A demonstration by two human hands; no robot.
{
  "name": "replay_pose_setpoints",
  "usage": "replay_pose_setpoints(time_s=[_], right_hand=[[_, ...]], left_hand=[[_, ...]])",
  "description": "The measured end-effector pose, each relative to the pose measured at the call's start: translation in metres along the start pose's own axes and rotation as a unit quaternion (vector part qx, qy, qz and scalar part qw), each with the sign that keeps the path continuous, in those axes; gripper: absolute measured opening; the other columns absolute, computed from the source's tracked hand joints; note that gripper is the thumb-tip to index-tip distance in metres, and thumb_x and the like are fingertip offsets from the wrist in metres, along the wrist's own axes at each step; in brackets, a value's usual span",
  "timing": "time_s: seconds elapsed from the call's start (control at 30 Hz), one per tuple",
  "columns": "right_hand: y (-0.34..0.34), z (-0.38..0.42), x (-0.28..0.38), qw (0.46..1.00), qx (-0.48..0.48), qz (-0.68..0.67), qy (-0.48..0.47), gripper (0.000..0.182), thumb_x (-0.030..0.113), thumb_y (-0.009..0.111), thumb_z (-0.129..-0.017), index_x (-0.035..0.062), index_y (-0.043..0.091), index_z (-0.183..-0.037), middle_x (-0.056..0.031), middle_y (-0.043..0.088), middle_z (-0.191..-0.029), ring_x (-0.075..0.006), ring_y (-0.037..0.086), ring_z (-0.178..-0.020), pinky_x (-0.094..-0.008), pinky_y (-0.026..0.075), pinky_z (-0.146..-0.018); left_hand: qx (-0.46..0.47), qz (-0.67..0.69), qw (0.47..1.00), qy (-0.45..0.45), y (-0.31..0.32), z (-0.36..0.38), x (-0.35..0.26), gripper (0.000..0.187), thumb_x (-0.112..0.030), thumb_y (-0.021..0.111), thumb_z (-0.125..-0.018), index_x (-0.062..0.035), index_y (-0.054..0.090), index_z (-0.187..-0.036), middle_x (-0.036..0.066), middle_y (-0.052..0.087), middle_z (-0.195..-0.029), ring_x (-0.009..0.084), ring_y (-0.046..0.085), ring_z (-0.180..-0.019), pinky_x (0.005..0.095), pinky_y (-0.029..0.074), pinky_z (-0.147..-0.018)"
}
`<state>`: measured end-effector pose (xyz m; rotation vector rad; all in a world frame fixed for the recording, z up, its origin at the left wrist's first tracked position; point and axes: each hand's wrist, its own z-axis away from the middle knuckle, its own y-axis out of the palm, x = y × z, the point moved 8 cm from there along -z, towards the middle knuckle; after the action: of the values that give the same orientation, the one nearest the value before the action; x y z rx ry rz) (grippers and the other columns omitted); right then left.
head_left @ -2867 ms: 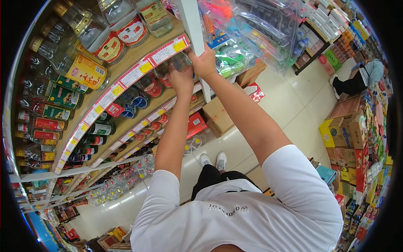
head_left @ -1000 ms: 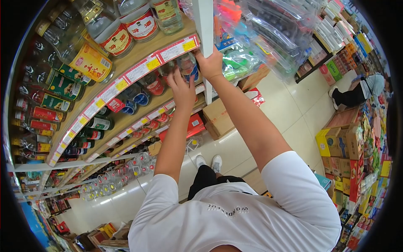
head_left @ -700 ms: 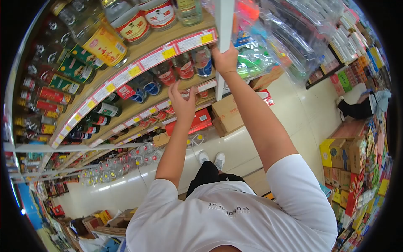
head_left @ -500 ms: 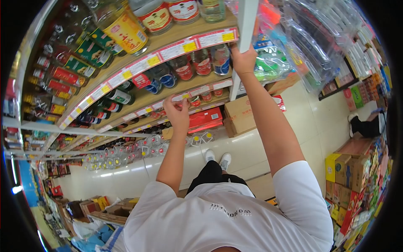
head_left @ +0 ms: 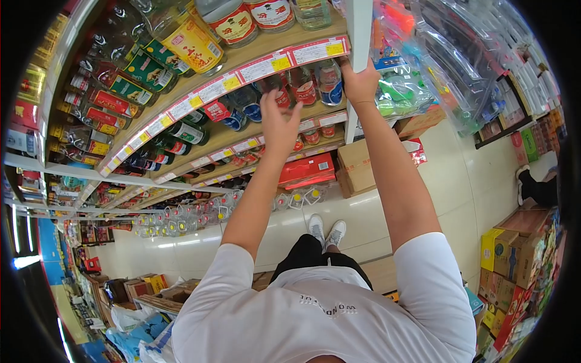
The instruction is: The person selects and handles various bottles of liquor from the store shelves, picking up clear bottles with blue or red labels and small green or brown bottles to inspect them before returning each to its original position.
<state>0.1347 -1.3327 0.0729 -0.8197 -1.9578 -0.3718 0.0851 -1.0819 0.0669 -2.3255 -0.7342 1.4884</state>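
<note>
Holding the left hand (head_left: 281, 126) up in front of the lower shelf's row of bottles, with fingers (head_left: 269, 100) loosely bent and spread apart, thumb standing off to the right, closed around nothing visible. Overlapping in view a clear glass bottle with a red label (head_left: 282, 94); cannot tell whether touching it or just short of it. Just to the right of that, on the same shelf, a second clear glass bottle with a red label (head_left: 305, 91), then a clear glass bottle with a blue label (head_left: 331, 89), nearest to the post.

Keeping the right hand (head_left: 362, 86) against the white upright metal post (head_left: 359, 36) at the shelf's end, with fingers partly hidden at the post; cannot tell how tightly closed.

Above, along the front edge of the upper wooden shelf, a pink-and-white price strip with yellow tags (head_left: 260, 69). On that shelf, a large clear bottle with a yellow label (head_left: 196, 51), beside large clear bottles with red-edged labels (head_left: 253, 21). Beyond the post, clear plastic packs with bright green contents (head_left: 402, 89). Lower down, near the shelving, a brown cardboard box (head_left: 357, 168) beside a red box (head_left: 307, 172). At the far right, over the pale tiled floor (head_left: 448, 181), another person's dark-clothed leg (head_left: 537, 191), partly in view
</note>
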Motion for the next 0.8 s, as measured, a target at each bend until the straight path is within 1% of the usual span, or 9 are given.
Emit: replay_pose_setpoints(time_s=[0.07,0.17,0.27,0.3,0.4,0.5,0.6,0.7,0.8], right_hand=[[0.000,-0.001,-0.002,1.000,-0.004,0.000,-0.002,0.035,0.030,0.075,-0.077,0.0015,0.063,-0.093,-0.0188,0.069,-0.080,-0.0371,0.068,-0.076,-0.0433,0.053,-0.069],[-0.002,-0.001,0.002,1.000,-0.010,-0.012,-0.008,0.031,0.027,0.074,-0.076,0.0010,0.061,-0.088,-0.0198,0.067,-0.077,-0.0377,0.068,-0.074,-0.0431,0.053,-0.067],[-0.001,-0.001,0.002,1.000,-0.001,-0.013,-0.004,0.032,0.028,0.074,-0.077,0.0004,0.060,-0.086,-0.0202,0.067,-0.076,-0.0378,0.067,-0.073,-0.0430,0.052,-0.066],[0.000,-0.001,0.002,1.000,0.000,-0.016,-0.011,0.033,0.029,0.074,-0.077,0.0000,0.059,-0.084,-0.0202,0.066,-0.075,-0.0381,0.067,-0.073,-0.0432,0.052,-0.066],[0.000,-0.002,0.001,1.000,0.009,-0.011,-0.002,0.034,0.029,0.075,-0.077,-0.0001,0.058,-0.084,-0.0202,0.066,-0.075,-0.0387,0.067,-0.072,-0.0434,0.052,-0.065],[-0.001,-0.002,0.003,1.000,0.006,-0.017,-0.008,0.033,0.028,0.075,-0.077,-0.0002,0.058,-0.083,-0.0202,0.066,-0.074,-0.0392,0.067,-0.072,-0.0437,0.052,-0.065],[-0.001,-0.002,0.004,1.000,0.006,-0.025,-0.013,0.032,0.027,0.074,-0.076,-0.0001,0.058,-0.083,-0.0203,0.066,-0.074,-0.0398,0.066,-0.071,-0.0441,0.052,-0.064],[0.000,-0.003,0.003,1.000,0.007,-0.018,-0.020,0.031,0.025,0.074,-0.076,0.0001,0.058,-0.083,-0.0206,0.065,-0.073,-0.0406,0.066,-0.071,-0.0444,0.052,-0.064],[0.000,-0.003,0.003,1.000,0.005,-0.020,-0.021,0.030,0.025,0.074,-0.076,0.0002,0.057,-0.083,-0.0209,0.065,-0.073,-0.0412,0.066,-0.071,-0.0446,0.052,-0.064]], left_hand=[[0.029,-0.018,0.999,-0.026,0.020,-0.021,-0.015,0.065,-0.026,0.075,-0.085,-0.0003,0.042,-0.134,0.023,0.047,-0.133,0.0294,0.067,-0.093,0.0393,0.054,-0.079],[-0.014,-0.134,0.990,0.042,0.037,-0.049,-0.019,0.072,-0.032,0.076,-0.082,0.0009,0.038,-0.134,0.028,0.052,-0.128,0.0426,0.063,-0.102,0.0487,0.051,-0.085],[-0.015,-0.103,0.994,0.039,0.049,-0.068,-0.001,0.074,-0.036,0.076,-0.081,0.0015,0.038,-0.132,0.030,0.056,-0.123,0.0502,0.058,-0.107,0.0534,0.048,-0.090],[-0.024,-0.123,0.991,0.042,0.051,-0.072,0.002,0.073,-0.036,0.077,-0.080,0.0008,0.039,-0.130,0.029,0.057,-0.123,0.0481,0.059,-0.106,0.0503,0.049,-0.089],[-0.005,-0.114,0.991,0.065,0.057,-0.081,0.012,0.070,-0.036,0.077,-0.080,-0.0001,0.042,-0.129,0.028,0.060,-0.119,0.0463,0.060,-0.106,0.0488,0.050,-0.090],[0.031,-0.143,0.988,0.045,0.065,-0.086,0.023,0.067,-0.036,0.077,-0.080,0.0012,0.045,-0.126,0.028,0.063,-0.114,0.0447,0.061,-0.106,0.0482,0.050,-0.089],[0.061,-0.129,0.990,0.017,0.060,-0.085,0.021,0.065,-0.036,0.077,-0.080,0.0034,0.047,-0.123,0.027,0.065,-0.110,0.0441,0.061,-0.105,0.0481,0.050,-0.089],[0.036,-0.140,0.989,0.010,0.054,-0.077,0.019,0.070,-0.036,0.077,-0.080,0.0026,0.041,-0.127,0.029,0.065,-0.110,0.0471,0.061,-0.103,0.0495,0.050,-0.088],[0.051,-0.125,0.991,-0.017,0.053,-0.066,0.007,0.078,-0.036,0.077,-0.080,0.0007,0.033,-0.133,0.031,0.064,-0.109,0.0509,0.061,-0.101,0.0515,0.050,-0.087]])
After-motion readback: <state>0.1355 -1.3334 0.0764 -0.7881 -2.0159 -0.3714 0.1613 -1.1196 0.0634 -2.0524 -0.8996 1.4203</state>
